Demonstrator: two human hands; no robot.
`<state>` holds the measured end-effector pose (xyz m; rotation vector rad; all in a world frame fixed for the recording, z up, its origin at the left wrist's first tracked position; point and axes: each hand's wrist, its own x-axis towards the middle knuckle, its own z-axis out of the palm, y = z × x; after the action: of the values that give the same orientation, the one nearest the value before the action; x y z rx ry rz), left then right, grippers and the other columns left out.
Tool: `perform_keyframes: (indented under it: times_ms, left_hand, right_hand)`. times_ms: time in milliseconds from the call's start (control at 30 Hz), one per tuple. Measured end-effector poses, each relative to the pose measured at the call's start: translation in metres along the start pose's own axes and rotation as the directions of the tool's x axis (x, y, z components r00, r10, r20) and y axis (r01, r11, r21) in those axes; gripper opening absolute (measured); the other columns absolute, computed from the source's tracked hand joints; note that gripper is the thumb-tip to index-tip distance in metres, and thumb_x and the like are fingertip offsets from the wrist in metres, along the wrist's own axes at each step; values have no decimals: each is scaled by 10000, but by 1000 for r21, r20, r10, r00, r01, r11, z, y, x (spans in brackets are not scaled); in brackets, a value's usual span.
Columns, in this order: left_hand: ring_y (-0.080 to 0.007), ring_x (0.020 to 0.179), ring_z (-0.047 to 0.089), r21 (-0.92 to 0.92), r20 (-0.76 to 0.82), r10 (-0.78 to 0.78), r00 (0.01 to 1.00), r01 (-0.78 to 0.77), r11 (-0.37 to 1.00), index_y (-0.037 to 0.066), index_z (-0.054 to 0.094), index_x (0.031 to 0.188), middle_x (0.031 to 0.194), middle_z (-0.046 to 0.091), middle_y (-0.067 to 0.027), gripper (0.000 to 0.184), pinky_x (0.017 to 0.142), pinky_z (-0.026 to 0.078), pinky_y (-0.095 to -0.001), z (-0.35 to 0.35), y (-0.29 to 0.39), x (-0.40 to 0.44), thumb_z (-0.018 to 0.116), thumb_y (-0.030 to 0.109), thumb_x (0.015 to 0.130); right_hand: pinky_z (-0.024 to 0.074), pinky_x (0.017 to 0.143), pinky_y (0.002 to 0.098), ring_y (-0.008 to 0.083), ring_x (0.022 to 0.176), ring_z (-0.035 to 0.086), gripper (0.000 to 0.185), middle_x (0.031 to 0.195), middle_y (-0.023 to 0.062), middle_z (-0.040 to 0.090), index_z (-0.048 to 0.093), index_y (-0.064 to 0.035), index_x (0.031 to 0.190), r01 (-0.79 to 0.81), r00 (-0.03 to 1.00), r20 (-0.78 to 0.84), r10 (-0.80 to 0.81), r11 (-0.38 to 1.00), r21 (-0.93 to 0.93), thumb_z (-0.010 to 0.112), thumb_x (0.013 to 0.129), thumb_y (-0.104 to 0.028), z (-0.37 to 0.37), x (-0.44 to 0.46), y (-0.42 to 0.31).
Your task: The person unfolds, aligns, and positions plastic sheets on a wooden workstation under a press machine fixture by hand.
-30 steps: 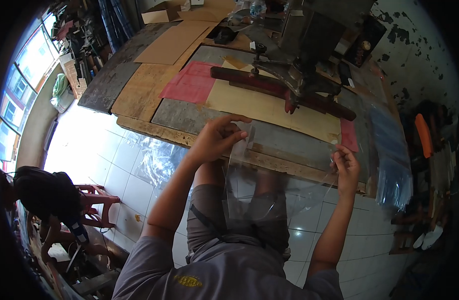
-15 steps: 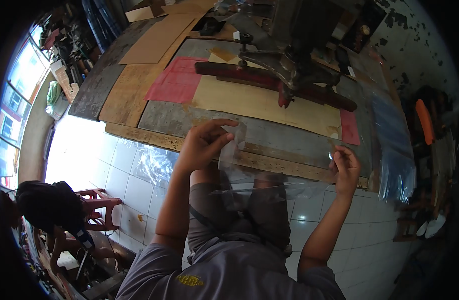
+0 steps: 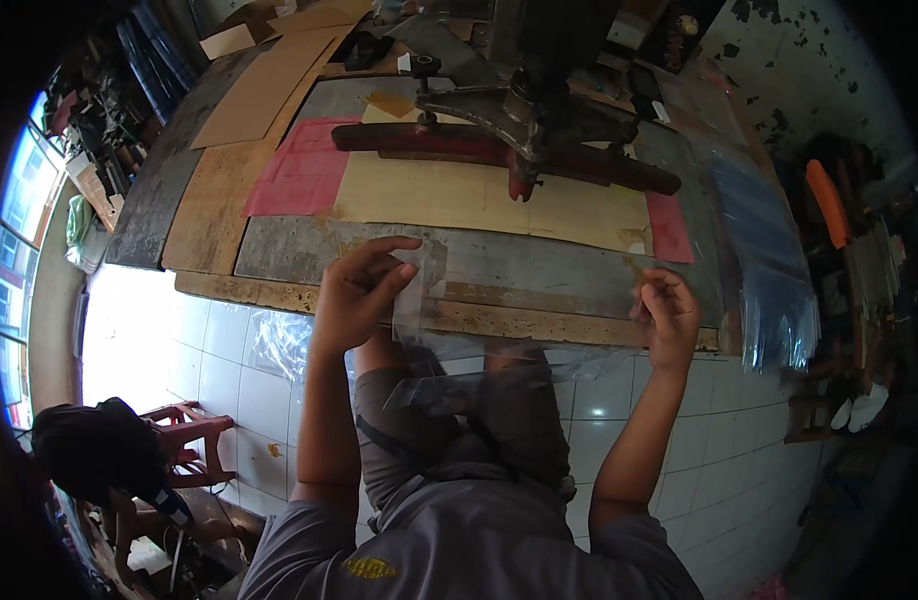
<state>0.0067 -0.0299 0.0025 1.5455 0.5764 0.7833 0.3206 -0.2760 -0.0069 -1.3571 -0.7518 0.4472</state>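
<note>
A clear plastic sheet [image 3: 479, 375] hangs between my hands at the front edge of the worktable [image 3: 309, 245]. My left hand [image 3: 364, 290] pinches its left end between thumb and fingers. Its right end is in the closed fingers of my right hand [image 3: 667, 308]. Behind the sheet, a yellow sheet [image 3: 459, 205] with a pink piece [image 3: 304, 165] at its left and another pink piece [image 3: 667, 228] at its right lies on the grey plate. A dark red press bar [image 3: 439, 142] stands above them.
Stacked clear plastic sheets [image 3: 769, 270] hang over the table's right side. Brown cardboard [image 3: 264, 90] lies at the back left. Crumpled plastic [image 3: 279, 345] is below the left front edge. A co-worker [image 3: 104, 450] is at the lower left, beside a red stool [image 3: 194, 435].
The view has shifted, so table and hands appear further left. The sheet's lower part has risen and folded toward the table edge. Both hands keep their hold.
</note>
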Motion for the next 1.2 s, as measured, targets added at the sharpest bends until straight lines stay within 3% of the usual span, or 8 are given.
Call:
perform_keyframes:
  times_ms: [433,533,933,1200]
  left_hand:
    - [-62,835,669,31,-13,2,1000,-1,1000,-17,662,1269,917,751,-53,309,734,532,-218,-1,-4,1,704,31,968]
    - [-60,830,666,42,-22,-48,999,49,998,-20,663,1265,913,750,-52,306,729,530,-217,-2,-2,1,705,34,967]
    - [-58,808,664,-3,-8,6,1000,-6,1000,-30,643,1256,888,752,-57,296,709,521,-214,0,0,2,695,29,971]
    - [-30,757,626,37,17,3,1000,-3,999,-8,626,1281,814,720,-25,309,675,475,-194,-2,7,1,685,39,981]
  right_hand:
    - [466,607,248,103,656,602,249,885,85,703,666,13,1190,4,1000,1,-4,999,36,616,957,-57,-1,1,0]
    - [468,611,250,107,659,609,240,888,87,706,664,11,1181,14,1000,-17,-14,1000,6,623,953,-53,1,1,-1]
    - [451,602,235,102,670,626,136,887,75,718,682,-5,1097,48,998,-28,-50,995,-85,623,980,-42,1,-1,1]
    - [434,598,235,99,673,614,160,873,65,709,684,-4,1100,33,997,-69,-41,993,-111,630,969,-78,3,-2,2]
